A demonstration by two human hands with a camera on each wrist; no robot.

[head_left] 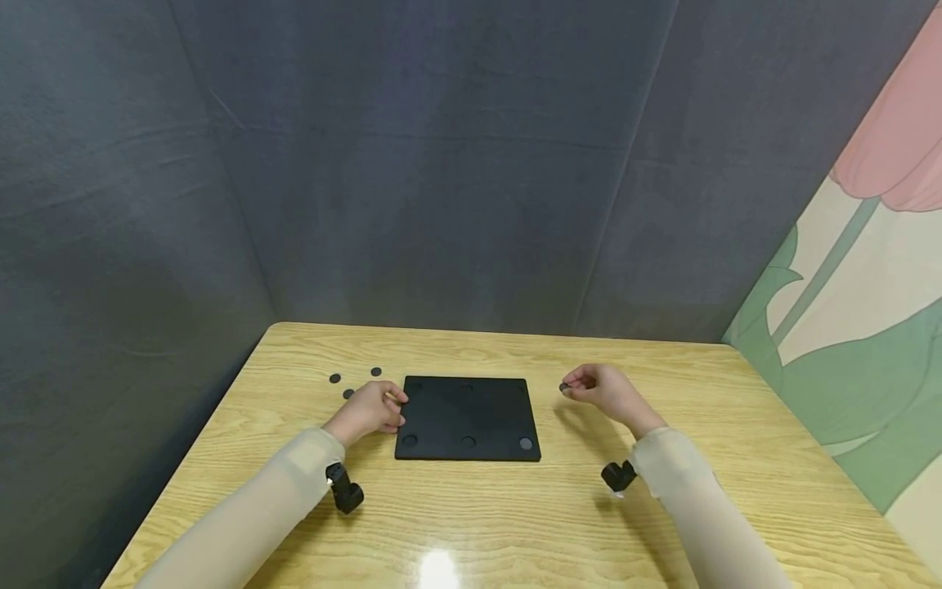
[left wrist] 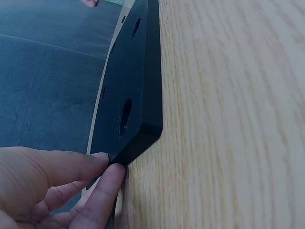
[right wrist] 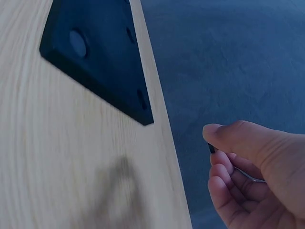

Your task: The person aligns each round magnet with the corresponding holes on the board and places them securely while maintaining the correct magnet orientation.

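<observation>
A flat black board (head_left: 469, 417) with round recesses lies on the table. My left hand (head_left: 372, 407) is at its left edge; in the left wrist view the thumb and a finger (left wrist: 102, 191) pinch the board's rim near a corner. To the right of the board and above the table, my right hand (head_left: 605, 393) pinches a small dark disc (head_left: 564, 387) between thumb and fingertip. The right wrist view shows that disc (right wrist: 211, 148) edge-on, mostly hidden by the fingers. A greyer disc (head_left: 526, 443) sits in the board's near right recess.
Left of the board, three loose dark discs lie on the wooden table (head_left: 471, 523), one of them (head_left: 334, 379) farthest left and another (head_left: 349, 393) close to my left hand. A dark grey curtain (head_left: 441, 180) stands behind the table, a flower-patterned panel (head_left: 868, 327) at the right.
</observation>
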